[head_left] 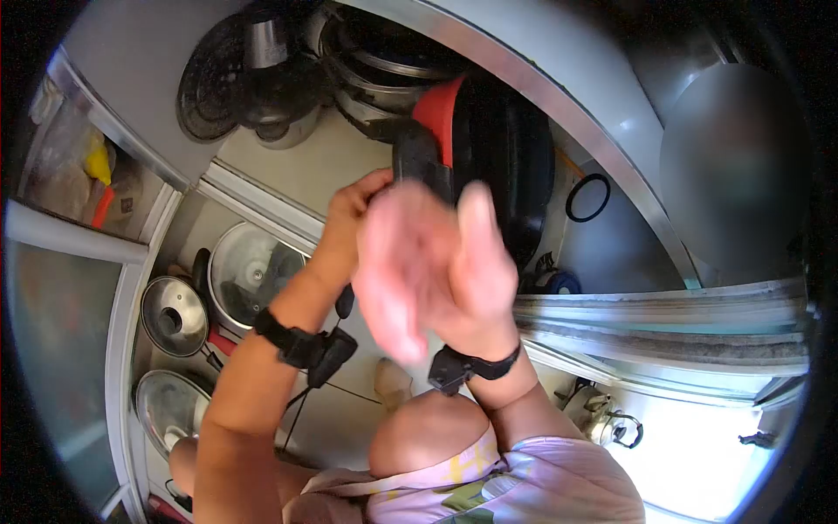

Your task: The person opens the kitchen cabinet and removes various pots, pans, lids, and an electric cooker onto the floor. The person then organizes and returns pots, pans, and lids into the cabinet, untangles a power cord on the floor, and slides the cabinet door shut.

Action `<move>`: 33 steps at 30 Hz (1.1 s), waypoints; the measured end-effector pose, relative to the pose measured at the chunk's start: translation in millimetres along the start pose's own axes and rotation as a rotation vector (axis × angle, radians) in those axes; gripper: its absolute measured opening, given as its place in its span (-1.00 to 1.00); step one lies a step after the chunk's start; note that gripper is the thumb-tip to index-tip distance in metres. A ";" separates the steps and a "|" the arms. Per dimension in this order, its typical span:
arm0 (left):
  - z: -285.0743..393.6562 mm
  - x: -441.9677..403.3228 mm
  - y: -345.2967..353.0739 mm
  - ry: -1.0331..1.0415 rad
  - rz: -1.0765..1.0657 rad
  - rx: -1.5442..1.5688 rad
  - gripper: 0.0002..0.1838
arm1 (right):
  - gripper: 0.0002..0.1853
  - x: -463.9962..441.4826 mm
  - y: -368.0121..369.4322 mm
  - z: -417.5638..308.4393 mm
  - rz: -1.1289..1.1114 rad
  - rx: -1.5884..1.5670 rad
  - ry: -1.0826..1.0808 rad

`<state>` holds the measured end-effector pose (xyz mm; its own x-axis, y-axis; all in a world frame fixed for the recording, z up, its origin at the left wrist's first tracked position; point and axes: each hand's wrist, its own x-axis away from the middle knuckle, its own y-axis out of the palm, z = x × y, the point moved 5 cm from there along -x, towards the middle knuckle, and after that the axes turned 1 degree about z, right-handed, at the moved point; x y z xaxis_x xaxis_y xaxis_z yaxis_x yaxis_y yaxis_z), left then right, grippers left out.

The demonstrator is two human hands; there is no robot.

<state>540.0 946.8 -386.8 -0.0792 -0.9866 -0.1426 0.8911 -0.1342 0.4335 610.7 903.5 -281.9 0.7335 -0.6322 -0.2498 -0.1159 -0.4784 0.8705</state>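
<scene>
A red and black pan (pixel 511 166) stands steeply tilted in the cupboard, its thick black handle (pixel 413 155) toward me. At that handle are the curled fingers of my left hand (pixel 351 203), which looks closed on it, though part of the grip is hidden behind my right hand. My right hand (pixel 436 271) is raised close to the camera in front of the pan, blurred, palm showing. Its thumb is spread from the fingers and nothing is in it. Black straps with small devices circle both wrists.
Stacked pots (pixel 371 79) and a small pot (pixel 288 127) stand at the back. Glass lids (pixel 256 275) and a steel lid (pixel 175 316) lie at left. A black ring (pixel 587 197) is right of the pan. Sliding door tracks (pixel 663 327) and a kettle (pixel 607 426) are at lower right.
</scene>
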 end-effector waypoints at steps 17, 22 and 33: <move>139.4 109.3 -97.8 -0.341 0.274 -0.375 -0.73 | -0.36 152.3 -125.9 -30.8 1.311 2.015 -0.282; 212.2 135.1 -120.2 -0.252 0.350 -0.410 -0.74 | -0.32 102.9 -131.8 10.5 0.975 0.788 -0.127; 281.9 290.8 -136.5 -0.175 0.672 0.071 -0.39 | -0.48 20.1 -63.1 56.3 0.551 0.954 0.118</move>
<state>269.4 652.1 -236.6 0.4027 -0.8577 0.3198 0.7417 0.5105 0.4351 595.0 886.6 -365.7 0.4763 -0.8650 0.1575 -0.8771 -0.4550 0.1536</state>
